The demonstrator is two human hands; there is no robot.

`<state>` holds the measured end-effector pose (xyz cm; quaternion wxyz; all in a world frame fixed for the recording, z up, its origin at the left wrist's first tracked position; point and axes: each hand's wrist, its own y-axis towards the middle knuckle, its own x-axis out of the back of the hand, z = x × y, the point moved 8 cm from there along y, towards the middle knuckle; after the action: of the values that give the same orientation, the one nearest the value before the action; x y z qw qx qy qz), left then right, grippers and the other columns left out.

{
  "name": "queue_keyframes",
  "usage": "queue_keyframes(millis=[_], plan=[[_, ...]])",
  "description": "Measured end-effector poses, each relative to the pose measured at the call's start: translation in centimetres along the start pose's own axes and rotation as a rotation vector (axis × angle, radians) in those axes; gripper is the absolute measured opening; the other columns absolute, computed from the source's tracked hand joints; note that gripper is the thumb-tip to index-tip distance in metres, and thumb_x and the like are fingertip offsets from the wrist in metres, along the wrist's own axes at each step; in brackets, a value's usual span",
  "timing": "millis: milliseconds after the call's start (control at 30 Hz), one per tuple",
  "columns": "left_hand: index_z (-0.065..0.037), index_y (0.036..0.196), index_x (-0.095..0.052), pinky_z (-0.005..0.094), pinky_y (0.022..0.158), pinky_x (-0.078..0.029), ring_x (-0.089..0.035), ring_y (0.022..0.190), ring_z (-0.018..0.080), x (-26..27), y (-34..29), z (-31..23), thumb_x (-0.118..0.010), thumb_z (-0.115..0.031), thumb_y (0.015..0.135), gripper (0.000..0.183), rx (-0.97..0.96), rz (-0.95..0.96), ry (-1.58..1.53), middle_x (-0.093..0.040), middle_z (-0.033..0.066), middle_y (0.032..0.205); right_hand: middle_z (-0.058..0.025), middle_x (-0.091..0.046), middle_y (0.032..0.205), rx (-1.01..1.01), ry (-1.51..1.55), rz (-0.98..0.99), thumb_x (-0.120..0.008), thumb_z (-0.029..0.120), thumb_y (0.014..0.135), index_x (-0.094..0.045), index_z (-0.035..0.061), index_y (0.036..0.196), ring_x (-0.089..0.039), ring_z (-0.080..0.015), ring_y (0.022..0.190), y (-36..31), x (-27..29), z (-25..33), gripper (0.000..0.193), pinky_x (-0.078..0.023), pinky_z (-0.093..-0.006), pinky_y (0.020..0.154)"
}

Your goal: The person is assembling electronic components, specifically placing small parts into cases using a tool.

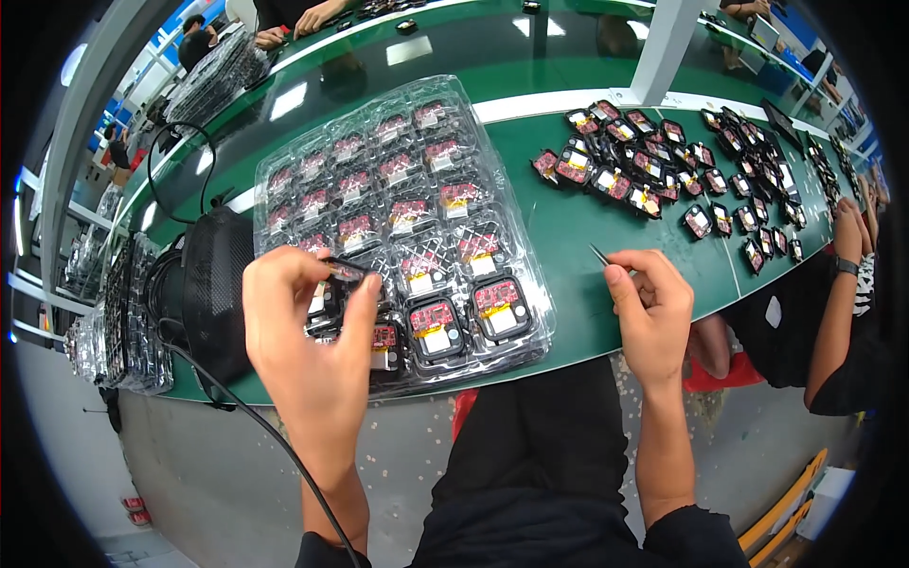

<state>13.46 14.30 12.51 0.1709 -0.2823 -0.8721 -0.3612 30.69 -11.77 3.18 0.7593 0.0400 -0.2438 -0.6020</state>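
Observation:
My left hand pinches a small black device housing between thumb and fingers, tilted almost edge-on. It hovers over the near left part of a clear plastic tray. Rows of similar black housings with red circuit boards fill the tray's pockets, such as the housing at the near right corner. To the right of the tray, my right hand is closed around thin dark tweezers, their tip pointing up and left, touching nothing. The fingers of my left hand hide some of the pockets.
A loose pile of housings lies on the green table at the right, with more beyond. Left of the tray sit a black mesh bag and stacked clear trays. A black cable crosses my left forearm. A co-worker's arm is at far right.

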Motion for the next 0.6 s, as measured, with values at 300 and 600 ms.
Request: queue_keyframes(millis=[300,600], plan=[[0.000,0.096,-0.068,0.0397,0.072,-0.052,-0.067,0.082,0.0295,-0.8,0.7,-0.7,-0.086,-0.007,0.080,0.025,-0.117,0.152,0.380,-0.068,0.0110,0.097,-0.0092,-0.067,0.083,0.057,-0.090,0.005,-0.075,0.003,0.093,-0.071,-0.0032,0.099,-0.058,-0.0147,0.064,0.0,-0.1,1.1,0.009,-0.045,-0.0284,0.057],[-0.001,0.093,-0.075,0.0405,0.070,-0.052,-0.068,0.077,0.0293,-0.3,0.4,-1.2,-0.089,-0.015,0.077,0.026,-0.174,0.114,0.480,-0.070,0.0090,0.085,-0.0104,-0.067,0.083,0.050,-0.113,0.033,-0.075,0.003,0.093,-0.071,-0.0026,0.099,-0.063,-0.0179,0.067,0.0,-0.3,1.4,0.009,-0.048,-0.0297,0.060]])
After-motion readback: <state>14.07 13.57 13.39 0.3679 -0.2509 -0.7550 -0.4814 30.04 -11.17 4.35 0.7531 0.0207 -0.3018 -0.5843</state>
